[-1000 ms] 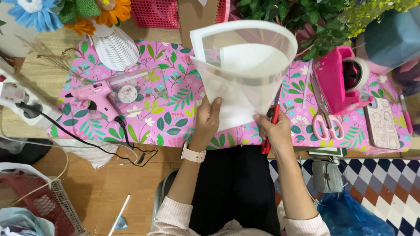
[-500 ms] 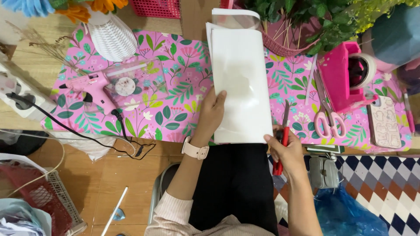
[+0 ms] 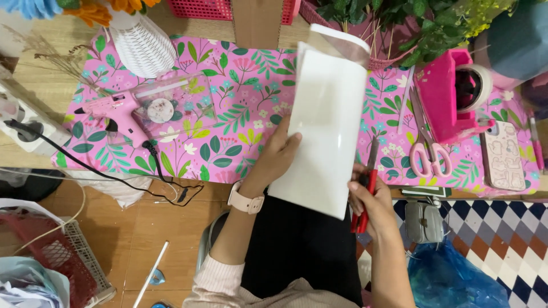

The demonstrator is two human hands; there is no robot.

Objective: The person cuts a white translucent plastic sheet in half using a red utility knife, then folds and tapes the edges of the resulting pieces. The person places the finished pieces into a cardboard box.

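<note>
Seen from the head camera, we look down on a craft bench (image 3: pixel 34 85) covered by a pink floral mat (image 3: pixel 240 102), where a person holds a white sheet of paper (image 3: pixel 325 125) up off the surface, its far end curling over. We see the left hand (image 3: pixel 279 157), a pale pink watch (image 3: pixel 246 201) on its wrist, pressing the sheet's left edge between thumb and fingers. The right hand (image 3: pixel 374 205) grips red-handled scissors (image 3: pixel 365 191) at the sheet's lower right edge; the fingers are curled round the handles, and we cannot tell whether the blades are parted. On the mat to the left lie a pink glue gun (image 3: pixel 117 114) with its black cord (image 3: pixel 114 174) and a clear plastic box (image 3: pixel 171 105). To the right rest pink-handled scissors (image 3: pixel 428 157), a pink tape dispenser (image 3: pixel 451 97) and a phone in a pale case (image 3: pixel 503 155). A white woven vase (image 3: pixel 142 48) stands at the far left of the mat.
</note>
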